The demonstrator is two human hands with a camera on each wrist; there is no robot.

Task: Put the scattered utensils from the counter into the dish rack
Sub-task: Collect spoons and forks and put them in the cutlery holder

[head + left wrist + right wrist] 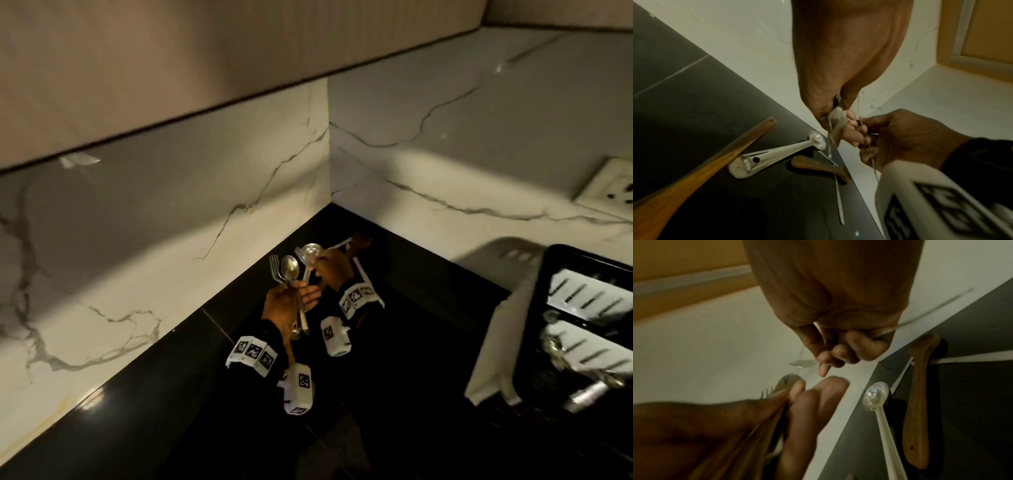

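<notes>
My left hand [287,303] is raised over the black counter [428,342] near the wall corner. It grips a bundle of metal utensils [287,270], a spoon and a fork with heads up. My right hand [332,265] is just beside it and pinches a metal fork [802,363], tines pointing at the left hand [797,402]. The two hands nearly touch. A white plastic spoon [875,395] and a wooden spoon [918,386] lie on the counter below, along the wall. The black dish rack [548,274] stands at the right.
A pale cloth [496,342] hangs over the rack's left side. A long wooden handle [715,154], a short wooden-handled tool [818,165] and a thin metal blade [838,194] lie on the counter. Marble walls meet close behind the hands. A wall socket [613,192] sits above the rack.
</notes>
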